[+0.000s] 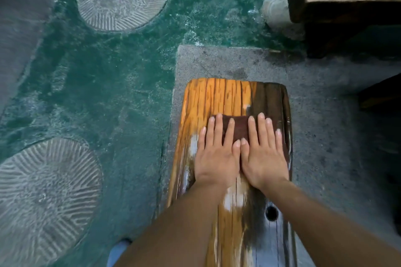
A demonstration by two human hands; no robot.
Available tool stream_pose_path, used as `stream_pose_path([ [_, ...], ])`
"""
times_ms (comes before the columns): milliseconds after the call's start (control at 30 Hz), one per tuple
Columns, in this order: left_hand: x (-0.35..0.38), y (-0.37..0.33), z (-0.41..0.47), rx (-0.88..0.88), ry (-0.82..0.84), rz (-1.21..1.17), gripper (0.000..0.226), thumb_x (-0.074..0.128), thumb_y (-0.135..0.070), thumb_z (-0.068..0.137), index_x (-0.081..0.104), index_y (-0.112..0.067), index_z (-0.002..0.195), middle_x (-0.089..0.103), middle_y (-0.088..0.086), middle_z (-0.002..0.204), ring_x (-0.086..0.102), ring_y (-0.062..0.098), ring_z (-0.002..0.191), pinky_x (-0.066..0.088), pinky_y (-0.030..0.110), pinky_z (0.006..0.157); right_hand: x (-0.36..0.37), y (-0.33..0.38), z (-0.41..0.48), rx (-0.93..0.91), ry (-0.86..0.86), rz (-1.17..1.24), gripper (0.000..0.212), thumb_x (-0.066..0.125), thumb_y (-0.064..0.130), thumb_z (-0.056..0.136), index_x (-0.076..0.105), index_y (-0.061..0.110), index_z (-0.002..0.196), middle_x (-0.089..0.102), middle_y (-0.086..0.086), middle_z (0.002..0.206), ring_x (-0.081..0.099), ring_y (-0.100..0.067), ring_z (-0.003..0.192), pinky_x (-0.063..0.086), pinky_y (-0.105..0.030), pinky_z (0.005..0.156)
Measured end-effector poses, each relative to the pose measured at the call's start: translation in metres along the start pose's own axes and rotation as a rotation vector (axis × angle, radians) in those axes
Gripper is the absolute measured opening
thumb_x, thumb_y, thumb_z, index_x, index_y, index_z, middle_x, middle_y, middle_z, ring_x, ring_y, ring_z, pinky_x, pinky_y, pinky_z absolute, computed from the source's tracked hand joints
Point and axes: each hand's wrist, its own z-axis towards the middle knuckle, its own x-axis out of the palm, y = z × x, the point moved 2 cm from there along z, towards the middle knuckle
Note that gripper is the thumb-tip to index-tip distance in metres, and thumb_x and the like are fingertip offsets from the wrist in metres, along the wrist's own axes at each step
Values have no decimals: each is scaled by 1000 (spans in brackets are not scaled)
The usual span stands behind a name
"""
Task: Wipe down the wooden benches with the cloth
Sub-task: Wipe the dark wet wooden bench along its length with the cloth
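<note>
The left hand [213, 158] lies flat with straight fingers, pressing the left half of the dark red cloth [240, 128], which sits across the worktop [217, 95] near its far end. The right hand [263, 158] presses the right half the same way, thumbs side by side. The worktop's long axis runs straight away from the person, so the remaining stretch lies just beyond the fingertips, both hands equally near. The pale patches by the wrists may be wetness or glare; blur hides which.
</note>
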Motion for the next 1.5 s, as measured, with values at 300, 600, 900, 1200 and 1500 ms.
stream_pose_path([
  [300, 10, 17, -121, -88, -43, 52, 57, 5, -38, 99, 0, -14, 150, -8, 11, 157, -12, 27, 144, -3, 43, 115, 21, 35, -104, -61, 52, -24, 61, 10, 38, 97, 3, 10, 150, 2, -11, 158, -5, -25, 146, 1, -43, 116],
  [600, 51, 12, -214, -53, -195, -264, 60, -4, -37, 96, 9, -16, 151, 9, 8, 159, 8, 29, 146, 10, 57, 115, -39, 98, -166, -276, -126, 183, 49, 7, 14, 102, 10, -11, 144, -1, -20, 157, 10, -30, 145, 1, -36, 118],
  [900, 23, 55, -181, -169, -20, -143, 52, 19, -35, 99, 29, -15, 146, 33, 16, 150, 16, 24, 144, 19, 39, 112, 28, 74, -162, 10, 150, 67, 58, 13, 39, 98, 30, 11, 146, 32, -12, 151, 21, -25, 142, 21, -47, 111],
  [1200, 2, 61, -94, -31, 53, -3, 55, 3, -41, 99, -19, -22, 145, -24, 6, 154, -23, 22, 142, -3, 41, 119, 18, 70, -78, -68, 112, -16, 61, 5, 39, 96, -5, 12, 149, -6, -7, 158, -12, -21, 145, -7, -41, 115],
  [1500, -19, 65, 14, 23, 90, -30, 54, 7, -40, 100, -21, -29, 145, -35, 0, 151, -36, 15, 136, -12, 34, 116, 11, 63, 16, -31, 111, -4, 60, -16, 43, 87, -29, 24, 143, -35, 3, 151, -38, -11, 134, -20, -40, 113],
])
